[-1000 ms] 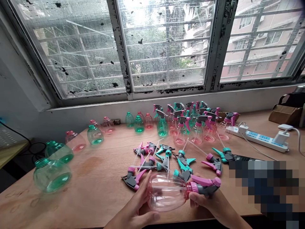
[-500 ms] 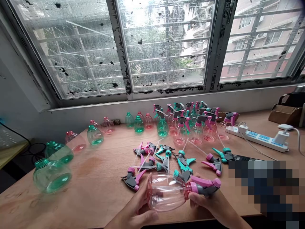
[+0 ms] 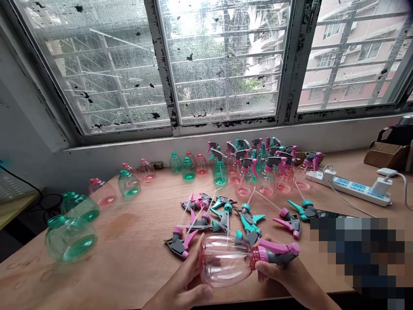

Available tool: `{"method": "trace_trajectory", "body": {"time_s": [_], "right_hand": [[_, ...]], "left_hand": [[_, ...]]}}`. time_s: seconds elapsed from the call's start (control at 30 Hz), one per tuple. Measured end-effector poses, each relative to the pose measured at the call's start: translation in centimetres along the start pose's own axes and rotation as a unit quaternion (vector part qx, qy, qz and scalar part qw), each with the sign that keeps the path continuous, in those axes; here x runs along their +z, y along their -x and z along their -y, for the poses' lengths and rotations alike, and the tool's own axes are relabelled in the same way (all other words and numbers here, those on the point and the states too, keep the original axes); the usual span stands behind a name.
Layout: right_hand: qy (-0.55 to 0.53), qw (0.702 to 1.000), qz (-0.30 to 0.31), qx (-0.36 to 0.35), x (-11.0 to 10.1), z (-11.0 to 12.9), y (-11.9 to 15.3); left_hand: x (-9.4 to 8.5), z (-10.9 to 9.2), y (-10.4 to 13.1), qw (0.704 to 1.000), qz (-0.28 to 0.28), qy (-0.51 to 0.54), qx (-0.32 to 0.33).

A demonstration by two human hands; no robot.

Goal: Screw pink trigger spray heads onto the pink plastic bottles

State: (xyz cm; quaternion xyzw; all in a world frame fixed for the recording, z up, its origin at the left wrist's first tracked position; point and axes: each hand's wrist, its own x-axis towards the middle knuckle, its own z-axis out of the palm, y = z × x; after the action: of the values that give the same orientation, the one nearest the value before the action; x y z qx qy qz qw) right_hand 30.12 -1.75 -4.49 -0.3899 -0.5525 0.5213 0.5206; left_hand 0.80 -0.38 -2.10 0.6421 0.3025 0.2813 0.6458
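Note:
A clear pink bottle lies on its side in the air near the table's front edge, its neck to the right. My left hand is wrapped round its base. At the neck, my right hand grips the pink collar of a pink and grey spray head, which sits on the bottle's mouth. Just beyond the bottle, loose spray heads lie in a pile, among them a pink and grey one and a teal one.
Open green bottles and pink ones stand at the left. Bottles with spray heads crowd the back under the window. At the right are a white power strip, a brown bag and a blurred patch.

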Motion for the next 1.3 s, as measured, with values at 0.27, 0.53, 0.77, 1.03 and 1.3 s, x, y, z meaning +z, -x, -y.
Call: {"method": "trace_trajectory", "body": {"time_s": [0.27,0.53,0.77,1.03,1.3], "right_hand": [[0.012,1.000,-0.004,-0.005,0.18,0.50,0.01],[-0.002,1.000,-0.014,0.000,0.19,0.38,0.02],[-0.024,1.000,-0.012,0.002,0.25,0.13,-0.05],[-0.023,1.000,0.005,-0.012,-0.03,-0.05,-0.06],[-0.047,0.999,0.005,-0.002,0.02,-0.19,-0.05]], "left_hand": [[0.25,-0.11,0.21,0.999,-0.012,-0.042,-0.019],[0.03,0.33,0.10,1.000,-0.008,-0.016,-0.018],[0.16,0.26,0.23,0.999,-0.007,0.005,-0.036],[0.40,-0.43,0.16,0.999,-0.019,-0.037,-0.026],[0.07,0.28,0.09,1.000,-0.018,0.005,-0.018]]}}
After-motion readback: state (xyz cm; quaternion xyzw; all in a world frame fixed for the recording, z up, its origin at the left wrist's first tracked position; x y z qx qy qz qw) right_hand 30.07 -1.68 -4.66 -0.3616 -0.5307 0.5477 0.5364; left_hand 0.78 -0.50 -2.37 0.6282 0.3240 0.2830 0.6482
